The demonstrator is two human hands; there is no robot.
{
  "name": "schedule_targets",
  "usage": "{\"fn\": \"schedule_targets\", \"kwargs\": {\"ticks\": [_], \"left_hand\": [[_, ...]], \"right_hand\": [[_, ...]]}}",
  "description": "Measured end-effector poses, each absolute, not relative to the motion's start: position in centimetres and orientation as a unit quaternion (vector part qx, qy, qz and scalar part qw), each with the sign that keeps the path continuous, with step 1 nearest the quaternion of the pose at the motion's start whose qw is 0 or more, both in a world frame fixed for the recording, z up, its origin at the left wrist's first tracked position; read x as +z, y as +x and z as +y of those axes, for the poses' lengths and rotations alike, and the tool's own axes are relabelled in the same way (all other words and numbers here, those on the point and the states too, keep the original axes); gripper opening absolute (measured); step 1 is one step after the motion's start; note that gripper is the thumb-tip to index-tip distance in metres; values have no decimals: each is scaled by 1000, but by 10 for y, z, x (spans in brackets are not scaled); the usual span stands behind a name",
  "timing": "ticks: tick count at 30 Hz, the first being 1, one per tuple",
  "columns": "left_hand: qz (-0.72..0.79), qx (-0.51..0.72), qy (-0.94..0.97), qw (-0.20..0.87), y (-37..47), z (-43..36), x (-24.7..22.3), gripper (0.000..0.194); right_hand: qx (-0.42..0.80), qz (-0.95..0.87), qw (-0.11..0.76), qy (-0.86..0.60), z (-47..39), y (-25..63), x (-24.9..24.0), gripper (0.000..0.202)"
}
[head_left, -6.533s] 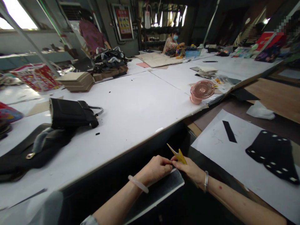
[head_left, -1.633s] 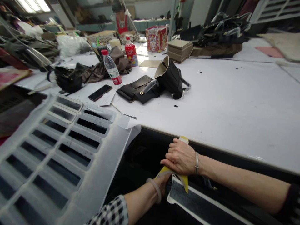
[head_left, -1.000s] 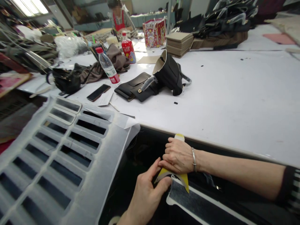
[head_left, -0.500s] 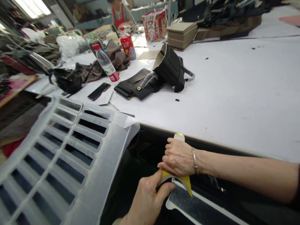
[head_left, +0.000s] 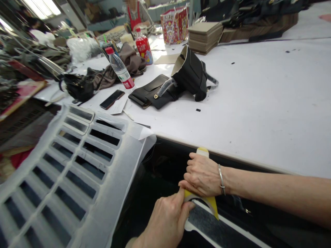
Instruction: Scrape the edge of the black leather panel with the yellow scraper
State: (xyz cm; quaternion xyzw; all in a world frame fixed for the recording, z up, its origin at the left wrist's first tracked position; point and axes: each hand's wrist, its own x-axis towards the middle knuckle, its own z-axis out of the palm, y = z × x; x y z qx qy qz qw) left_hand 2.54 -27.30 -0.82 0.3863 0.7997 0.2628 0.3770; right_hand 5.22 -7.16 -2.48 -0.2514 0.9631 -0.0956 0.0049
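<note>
Head camera: the right hand [head_left: 203, 175] is clamped on a smooth yellow scissor-like tool [head_left: 210, 204]. The left hand [head_left: 165, 220] pinches a dark, grainy, white-edged strip [head_left: 207, 229] below the white counter [head_left: 258, 110].

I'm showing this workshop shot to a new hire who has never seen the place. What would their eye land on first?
Most likely the two hands at the bottom centre: the right hand grips a yellow scraper pressed onto a dark strip with white edges, which the left hand pinches at its end. To the left lies a big white slotted sheet, and on the white table beyond sit a black bag and a water bottle.
</note>
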Motion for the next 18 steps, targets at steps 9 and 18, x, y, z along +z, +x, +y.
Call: {"fn": "schedule_targets", "kwargs": {"ticks": [9,18], "left_hand": [[788,228,426,382,26,-275,-11,34],[629,521,241,523,14,-267,-19,44]], "right_hand": [[-108,974,38,-194,-78,74,-26,55],[-108,989,42,-90,-91,99,-23,53]]}}
